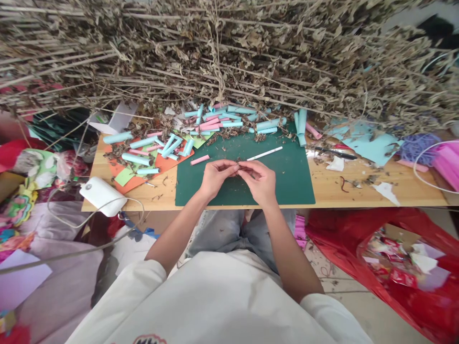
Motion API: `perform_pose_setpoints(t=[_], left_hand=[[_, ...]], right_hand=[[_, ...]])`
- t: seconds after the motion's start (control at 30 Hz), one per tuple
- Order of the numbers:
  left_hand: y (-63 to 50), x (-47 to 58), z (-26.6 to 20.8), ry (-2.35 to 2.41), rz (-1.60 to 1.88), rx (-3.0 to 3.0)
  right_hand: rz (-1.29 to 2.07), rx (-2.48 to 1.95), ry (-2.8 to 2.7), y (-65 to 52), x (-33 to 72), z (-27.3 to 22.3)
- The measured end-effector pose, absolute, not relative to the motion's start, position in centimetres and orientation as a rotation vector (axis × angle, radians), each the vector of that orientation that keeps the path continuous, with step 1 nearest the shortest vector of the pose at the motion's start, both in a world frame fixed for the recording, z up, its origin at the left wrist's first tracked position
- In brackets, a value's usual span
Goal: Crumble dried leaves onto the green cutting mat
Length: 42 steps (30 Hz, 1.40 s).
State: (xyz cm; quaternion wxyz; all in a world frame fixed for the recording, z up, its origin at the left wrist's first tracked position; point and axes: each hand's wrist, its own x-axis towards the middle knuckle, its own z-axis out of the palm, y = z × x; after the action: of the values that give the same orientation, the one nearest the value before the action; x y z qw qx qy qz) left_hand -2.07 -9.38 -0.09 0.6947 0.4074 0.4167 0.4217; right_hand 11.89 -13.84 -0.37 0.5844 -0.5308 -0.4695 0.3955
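Over the green cutting mat (290, 177), my left hand (217, 177) and my right hand (260, 179) meet at the fingertips, both closed in a pinch. A small dark brown scrap of dried leaf (238, 161) shows between the fingertips; most of it is hidden. Just beyond my right hand, a thin white stick with a printed pattern (265, 153) lies slantwise on the mat. A short pink paper roll (200, 160) rests on the mat to the upper left of my left hand.
Dried stalks (215, 57) hang low across the table's back. Several blue and pink paper rolls (229, 117) lie behind the mat. At left are orange paper (143, 171) and a white corded device (103, 196). A dark pen (335, 153) lies right; a red bag (344, 243) is below.
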Motion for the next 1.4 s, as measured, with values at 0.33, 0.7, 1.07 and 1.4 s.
perform_pose_setpoints(t=[0.33,0.7,1.07,1.4], left_hand=[[-9.5,-2.1,-0.1,0.889,0.892,0.821],[-9.5,-2.6,0.2,1.076,0.912,1.421],[-9.2,-2.3,0.6,1.019,0.852,1.627],[-8.7,-1.9,0.7,0.893,0.859,0.94]], right_hand=[[0.601,-1.396,-1.302,-14.1,12.3,0.3],[0.91,-1.378,-1.069,-13.7,12.3,-0.5],[0.835,-1.392,-1.068,-13.5,11.5,0.0],[1.312,-1.014,-0.404,-12.0,11.5,-0.4]])
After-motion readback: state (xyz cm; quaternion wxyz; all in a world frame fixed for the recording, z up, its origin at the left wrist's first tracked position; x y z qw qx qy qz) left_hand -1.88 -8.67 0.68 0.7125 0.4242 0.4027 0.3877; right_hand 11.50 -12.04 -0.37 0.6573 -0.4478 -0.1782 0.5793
